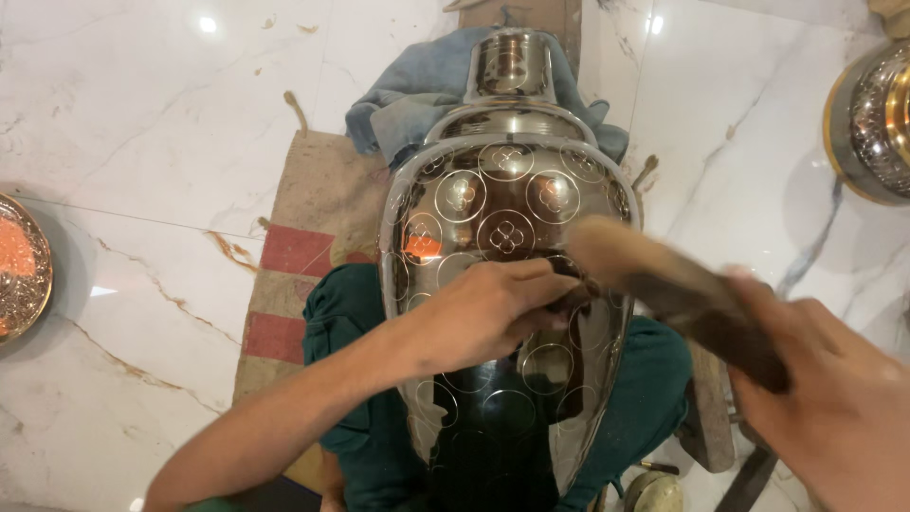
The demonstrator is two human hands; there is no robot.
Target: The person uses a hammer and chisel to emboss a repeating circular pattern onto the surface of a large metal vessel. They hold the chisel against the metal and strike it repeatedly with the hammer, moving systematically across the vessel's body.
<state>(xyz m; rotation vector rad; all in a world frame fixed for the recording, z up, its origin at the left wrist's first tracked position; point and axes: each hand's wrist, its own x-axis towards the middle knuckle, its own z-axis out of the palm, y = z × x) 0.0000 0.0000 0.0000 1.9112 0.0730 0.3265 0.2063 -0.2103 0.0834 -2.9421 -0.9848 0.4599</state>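
The left hand (488,313) is pinched shut on a small dark tool (569,275) whose tip meets the side of a big polished metal vase (507,199), probably to keep the point steady on the engraved circle pattern. The right hand (834,398) is clenched on the handle of a wooden mallet (664,284), its blurred head poised just over that tool, as if to strike it. The vase lies tilted across the person's lap, neck pointing away, resting on green trousers (654,379) and a blue cloth (417,90) that seems to cushion it. A burlap mat (313,209) covers the marble floor (142,123) beneath; other metal vessels (872,123) sit at the edges.
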